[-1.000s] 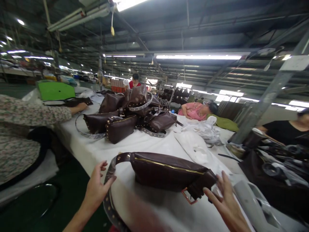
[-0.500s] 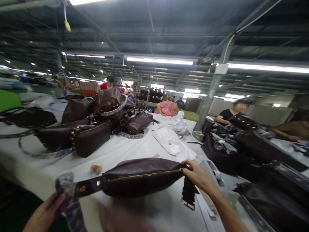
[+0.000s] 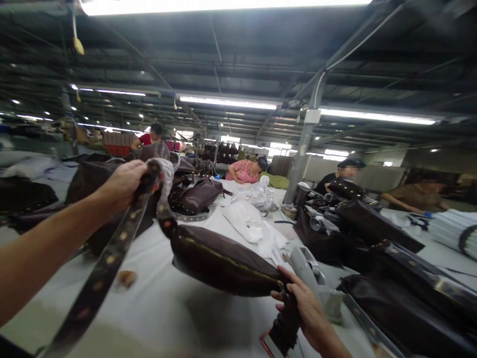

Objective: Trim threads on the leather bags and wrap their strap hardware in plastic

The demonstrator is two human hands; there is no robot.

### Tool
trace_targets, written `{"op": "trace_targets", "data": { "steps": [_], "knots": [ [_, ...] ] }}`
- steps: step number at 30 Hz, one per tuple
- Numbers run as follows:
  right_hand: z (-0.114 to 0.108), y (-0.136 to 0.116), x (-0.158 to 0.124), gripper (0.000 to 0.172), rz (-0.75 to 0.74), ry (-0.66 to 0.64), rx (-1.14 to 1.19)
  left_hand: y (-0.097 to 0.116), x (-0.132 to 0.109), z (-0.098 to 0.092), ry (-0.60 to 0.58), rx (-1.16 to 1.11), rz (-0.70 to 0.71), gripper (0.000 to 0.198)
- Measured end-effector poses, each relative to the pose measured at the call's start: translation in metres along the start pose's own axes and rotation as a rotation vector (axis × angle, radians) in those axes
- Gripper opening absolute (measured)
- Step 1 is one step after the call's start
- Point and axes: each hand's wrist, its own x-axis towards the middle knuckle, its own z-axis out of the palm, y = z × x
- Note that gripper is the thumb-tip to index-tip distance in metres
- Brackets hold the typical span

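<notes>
While your left hand (image 3: 124, 181) clutches the studded strap (image 3: 109, 258) | the dark leather bag (image 3: 223, 263) slants between your hands over the white table (image 3: 149, 308); likely light, floppy, smooth: support both ends | your right hand (image 3: 305, 306) grasps its zipped end
</notes>
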Motion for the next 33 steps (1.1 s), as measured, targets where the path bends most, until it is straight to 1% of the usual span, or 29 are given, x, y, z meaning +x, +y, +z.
{"op": "trace_targets", "data": {
  "steps": [1,2,3,5,6,7,8,9,10,11,12,13,14,15,16,17,18,19,21,23,26,28,29,31,32,33],
  "knots": [
    [0.002,0.004,0.002,0.063,-0.061,0.045,0.051,0.007,0.02,0.016,0.001,-0.016,0.017,0.023],
    [0.005,0.009,0.006,0.065,-0.128,0.077,0.097,0.013,0.037,0.032,0.015,-0.015,0.075,0.025],
    [0.009,0.015,0.011,0.065,-0.2,0.089,0.128,0.019,0.05,0.046,0.025,0.015,0.163,0.029],
    [0.017,0.029,0.026,0.061,-0.354,0.069,0.106,0.024,0.068,0.067,0.062,0.157,0.365,0.035],
    [0.02,0.038,0.034,0.056,-0.433,0.059,0.039,0.021,0.073,0.074,0.085,0.263,0.467,0.036],
    [0.022,0.048,0.043,0.051,-0.515,0.061,-0.061,0.014,0.075,0.076,0.105,0.381,0.557,0.035],
    [0.022,0.058,0.051,0.046,-0.588,0.07,-0.185,0.003,0.075,0.075,0.117,0.506,0.629,0.031],
    [0.02,0.069,0.059,0.044,-0.644,0.082,-0.313,-0.013,0.074,0.071,0.105,0.638,0.673,0.027],
    [0.018,0.079,0.065,0.044,-0.676,0.085,-0.428,-0.032,0.07,0.064,0.069,0.757,0.676,0.023],
    [0.014,0.088,0.071,0.047,-0.683,0.072,-0.529,-0.053,0.065,0.056,0.004,0.882,0.637,0.02],
    [0.01,0.096,0.074,0.05,-0.675,0.043,-0.612,-0.076,0.058,0.046,-0.082,1.008,0.545,0.019],
    [0.007,0.102,0.076,0.053,-0.662,0.0,-0.684,-0.099,0.048,0.037,-0.169,1.122,0.413,0.021],
    [0.004,0.106,0.077,0.056,-0.652,-0.052,-0.758,-0.122,0.037,0.029,-0.192,1.21,0.243,0.028],
    [0.003,0.107,0.076,0.058,-0.651,-0.114,-0.836,-0.143,0.025,0.024,-0.156,1.257,0.088,0.037],
    [0.004,0.107,0.075,0.059,-0.661,-0.18,-0.918,-0.162,0.012,0.022,-0.171,1.258,0.048,0.043],
    [0.006,0.104,0.073,0.059,-0.674,-0.248,-0.996,-0.179,-0.002,0.024,-0.196,1.25,0.053,0.046],
    [0.009,0.1,0.071,0.059,-0.681,-0.318,-1.062,-0.193,-0.016,0.03,-0.256,1.233,0.087,0.05],
    [0.013,0.095,0.069,0.058,-0.679,-0.387,-1.107,-0.205,-0.03,0.04,-0.291,1.204,0.094,0.051],
    [0.021,0.084,0.067,0.057,-0.642,-0.503,-1.127,-0.221,-0.058,0.07,-0.439,1.076,0.181,0.051],
    [0.026,0.073,0.068,0.056,-0.577,-0.592,-1.094,-0.231,-0.086,0.104,-0.559,0.931,0.312,0.049],
    [0.026,0.063,0.073,0.056,-0.486,-0.694,-1.019,-0.247,-0.13,0.15,-0.675,0.788,0.448,0.05],
    [0.02,0.06,0.075,0.056,-0.416,-0.717,-0.964,-0.262,-0.156,0.169,-0.696,0.732,0.451,0.053],
    [0.016,0.059,0.076,0.052,-0.35,-0.732,-0.936,-0.271,-0.166,0.175,-0.667,0.716,0.427,0.054],
    [0.005,0.054,0.08,0.034,-0.159,-0.773,-0.855,-0.287,-0.18,0.181,-0.617,0.686,0.403,0.053],
    [-0.002,0.05,0.083,0.025,-0.058,-0.774,-0.796,-0.293,-0.183,0.181,-0.599,0.672,0.4,0.052],
    [-0.01,0.045,0.089,0.022,0.011,-0.737,-0.737,-0.298,-0.185,0.18,-0.591,0.655,0.405,0.051]
  ]
}}
